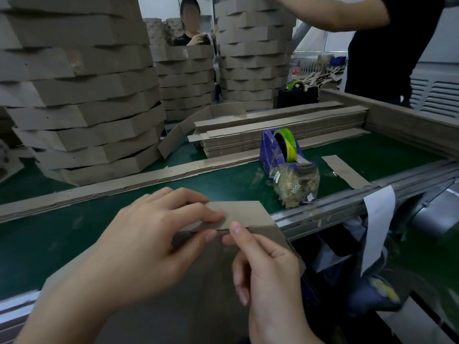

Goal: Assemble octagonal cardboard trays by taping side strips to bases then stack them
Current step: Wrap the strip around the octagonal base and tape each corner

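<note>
— The hands?
— Left hand (149, 239) pinches the side strip (241, 211) upright; right hand (268, 274) pinches the octagonal base (198, 301) at their joint, on the green table's (62, 234) near edge.
— Beyond?
— Blue tape dispenser (280, 150); flat strips (278, 130) behind; stacked trays (82, 95) left.

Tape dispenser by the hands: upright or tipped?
Upright. The tape dispenser sits on its base on the green table, its green-yellow roll standing on edge in the cradle.
</note>
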